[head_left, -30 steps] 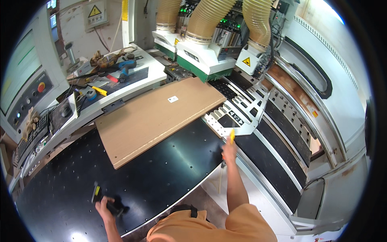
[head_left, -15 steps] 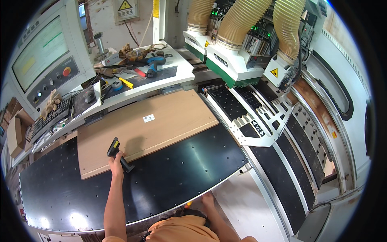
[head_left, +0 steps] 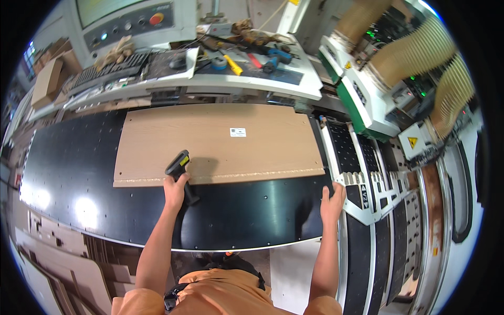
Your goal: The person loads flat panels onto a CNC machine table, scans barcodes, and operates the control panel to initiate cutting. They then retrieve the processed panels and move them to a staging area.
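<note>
A tan wooden panel (head_left: 210,139) lies flat on the black machine bed (head_left: 247,215), with a small white label (head_left: 238,132) near its middle. My left hand (head_left: 175,190) grips a black handheld scanner (head_left: 178,165) with a yellow patch, its head over the panel's near edge. My right hand (head_left: 332,202) rests flat, fingers spread, on the right end of the black bed, beside the white slotted rails (head_left: 362,189). It holds nothing.
A white workbench (head_left: 210,79) behind the panel carries a keyboard (head_left: 102,71), tape roll, yellow and blue tools. A control console with buttons (head_left: 131,21) stands at the back. A green-and-white machine head with ribbed hoses (head_left: 415,58) stands at right. Board offcuts (head_left: 68,268) lie lower left.
The view has swung so the panel now lies square in front. My left hand with the scanner has reached the panel's near edge. My right hand has come into view and rests on the bed's right end.
</note>
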`<control>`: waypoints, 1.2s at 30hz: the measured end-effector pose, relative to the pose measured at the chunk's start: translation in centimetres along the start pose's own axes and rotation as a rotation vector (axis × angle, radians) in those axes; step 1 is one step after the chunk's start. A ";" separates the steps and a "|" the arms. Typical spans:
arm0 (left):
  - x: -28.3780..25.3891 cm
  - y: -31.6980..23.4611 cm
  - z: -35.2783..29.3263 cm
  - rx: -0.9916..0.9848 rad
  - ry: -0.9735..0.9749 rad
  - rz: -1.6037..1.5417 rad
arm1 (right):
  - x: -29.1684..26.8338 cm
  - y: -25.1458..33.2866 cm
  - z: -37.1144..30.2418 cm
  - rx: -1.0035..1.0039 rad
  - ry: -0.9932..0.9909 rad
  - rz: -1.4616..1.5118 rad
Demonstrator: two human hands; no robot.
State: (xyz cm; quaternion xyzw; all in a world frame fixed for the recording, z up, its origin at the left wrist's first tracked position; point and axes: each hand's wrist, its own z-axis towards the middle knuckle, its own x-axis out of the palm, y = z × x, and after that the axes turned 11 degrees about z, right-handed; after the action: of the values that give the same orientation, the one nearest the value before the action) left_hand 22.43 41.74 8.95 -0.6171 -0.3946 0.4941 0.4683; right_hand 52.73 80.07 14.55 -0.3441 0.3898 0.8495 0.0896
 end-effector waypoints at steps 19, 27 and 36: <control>-13.6 6.8 -37.1 -0.497 -0.702 -0.417 | 10.1 2.7 -1.8 -0.070 0.467 -0.134; -14.9 1.2 -58.4 -0.400 -0.913 -0.228 | 5.9 7.1 -7.2 0.405 1.108 0.435; -12.6 -3.4 -93.0 -0.187 -1.158 -0.239 | -1.3 22.3 -39.8 -0.376 1.456 0.431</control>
State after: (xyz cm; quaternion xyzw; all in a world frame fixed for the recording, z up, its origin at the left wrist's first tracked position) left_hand 110.94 13.09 22.07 -0.2373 -0.6941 0.6571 0.1733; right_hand 64.80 36.26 10.56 -0.7410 0.2581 0.4602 -0.4153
